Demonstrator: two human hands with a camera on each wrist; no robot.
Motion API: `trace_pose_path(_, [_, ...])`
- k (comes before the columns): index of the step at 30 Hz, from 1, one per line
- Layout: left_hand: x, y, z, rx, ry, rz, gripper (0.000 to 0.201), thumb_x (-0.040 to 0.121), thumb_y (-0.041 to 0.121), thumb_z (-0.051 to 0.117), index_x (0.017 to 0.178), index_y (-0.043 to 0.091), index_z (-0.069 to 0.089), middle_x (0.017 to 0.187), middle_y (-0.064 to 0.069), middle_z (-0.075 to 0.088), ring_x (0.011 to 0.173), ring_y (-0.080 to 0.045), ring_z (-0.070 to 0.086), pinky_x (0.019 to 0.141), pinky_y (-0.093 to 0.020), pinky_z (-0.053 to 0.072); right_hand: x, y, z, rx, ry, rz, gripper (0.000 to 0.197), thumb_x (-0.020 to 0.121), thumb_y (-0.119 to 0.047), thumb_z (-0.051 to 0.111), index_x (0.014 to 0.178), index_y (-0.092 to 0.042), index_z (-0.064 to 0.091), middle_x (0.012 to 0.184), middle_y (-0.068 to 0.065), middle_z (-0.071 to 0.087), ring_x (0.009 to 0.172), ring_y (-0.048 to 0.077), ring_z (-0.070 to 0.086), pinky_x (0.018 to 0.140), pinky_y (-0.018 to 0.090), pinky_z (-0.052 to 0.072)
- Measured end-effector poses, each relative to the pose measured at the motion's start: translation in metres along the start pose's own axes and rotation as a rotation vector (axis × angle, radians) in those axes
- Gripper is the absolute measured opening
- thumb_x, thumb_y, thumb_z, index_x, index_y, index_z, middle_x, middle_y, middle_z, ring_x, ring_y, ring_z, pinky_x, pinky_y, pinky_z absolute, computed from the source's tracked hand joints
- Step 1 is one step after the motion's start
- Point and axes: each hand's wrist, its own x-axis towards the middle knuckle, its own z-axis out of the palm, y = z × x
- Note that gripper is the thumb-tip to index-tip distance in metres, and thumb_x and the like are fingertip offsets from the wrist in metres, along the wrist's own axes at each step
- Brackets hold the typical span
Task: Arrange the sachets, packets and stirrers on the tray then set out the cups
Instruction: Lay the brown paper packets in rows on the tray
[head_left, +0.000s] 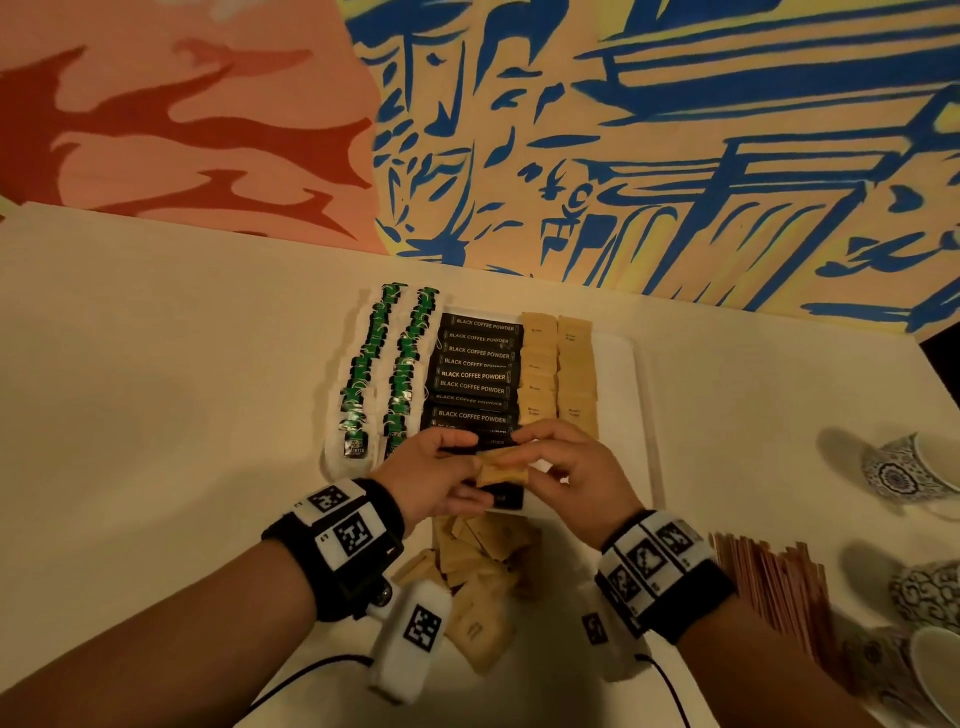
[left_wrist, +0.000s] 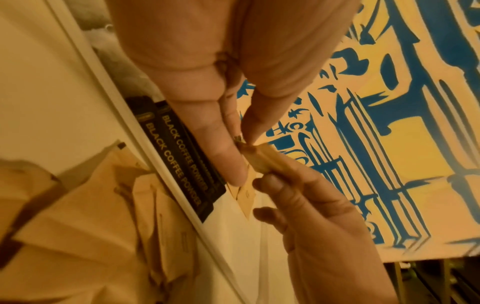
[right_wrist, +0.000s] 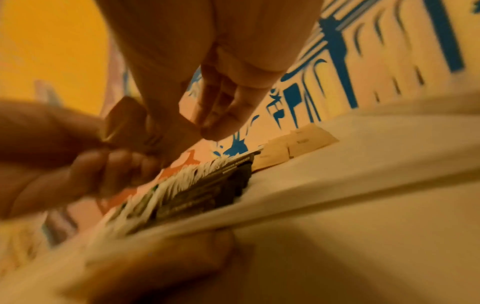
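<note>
A white tray (head_left: 641, 395) holds rows of green tea sachets (head_left: 363, 374), black coffee packets (head_left: 475, 374) and brown sugar sachets (head_left: 558, 374). Over the tray's near end, my left hand (head_left: 467, 467) and right hand (head_left: 530, 460) pinch a small stack of brown sachets (head_left: 501, 467) from opposite sides. The left wrist view shows that stack (left_wrist: 262, 158) edge-on between the fingertips of both hands, above the coffee packets (left_wrist: 182, 156). The right wrist view is blurred; the stack (right_wrist: 124, 121) shows between the two hands.
A loose pile of brown sachets (head_left: 483, 571) lies on the table just below the tray. A bundle of stirrers (head_left: 774, 577) lies to the right. Three patterned cups (head_left: 904, 467) (head_left: 930, 592) (head_left: 919, 670) sit along the right edge. A painted wall rises behind the table.
</note>
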Motion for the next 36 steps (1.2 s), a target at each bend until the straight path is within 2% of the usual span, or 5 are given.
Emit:
trace_pose_path(6, [-0.007,-0.009,-0.012,0.218,-0.004,0.067,0.02,0.09,0.003,0.058,0.105,0.015,0.055,0.091,-0.01,0.065,0.06,-0.015,0.065,0.06,-0.028,0.058,0.016,0.022,-0.018,0.245,0.183,0.615,0.015,0.09,-0.018,0.062,0.102,-0.017,0.071,0.076,-0.004,0.066,0.069,0.012,0.06,0.056,0.021,0.047])
trace_pose_path(14, [-0.009,-0.013,-0.028,0.225,0.044,0.039,0.02,0.088,0.002,0.059,0.101,0.017,0.056,0.097,-0.013,0.064,0.062,-0.018,0.063,0.057,-0.026,0.057,0.044,0.053,-0.024,0.223,0.144,0.879,0.033,0.082,-0.023,0.073,0.111,-0.01,0.063,0.069,0.005,0.065,0.056,0.014,0.053,0.054,0.027,0.045])
trace_pose_path(25, [-0.016,-0.023,-0.04,0.585,0.083,0.04,0.022,0.086,0.013,0.065,0.104,0.022,0.055,0.087,0.001,0.06,0.066,-0.009,0.055,0.048,-0.014,0.043,0.048,0.059,-0.022,0.079,0.125,0.841,0.03,0.075,-0.038,0.077,0.084,-0.014,0.063,0.068,0.004,0.067,0.059,0.019,0.059,0.069,0.04,0.056])
trace_pose_path(29, [-0.027,-0.031,-0.044,0.836,0.07,0.025,0.037,0.075,0.028,0.078,0.104,0.029,0.056,0.098,0.008,0.052,0.082,-0.004,0.051,0.066,-0.015,0.042,0.029,0.037,-0.021,0.011,0.16,0.716,0.017,0.081,-0.034,0.072,0.087,-0.024,0.06,0.077,0.002,0.067,0.064,0.017,0.061,0.065,0.036,0.056])
trace_pose_path(36, [-0.05,-0.051,-0.027,1.223,0.047,0.036,0.083,0.054,0.068,0.074,0.122,0.035,0.041,0.115,0.015,0.04,0.106,-0.009,0.046,0.09,-0.031,0.046,-0.032,-0.018,0.006,-0.276,-0.289,0.385,0.024,0.084,-0.039,0.066,0.107,-0.033,0.065,0.101,-0.01,0.065,0.088,0.003,0.059,0.083,0.023,0.049])
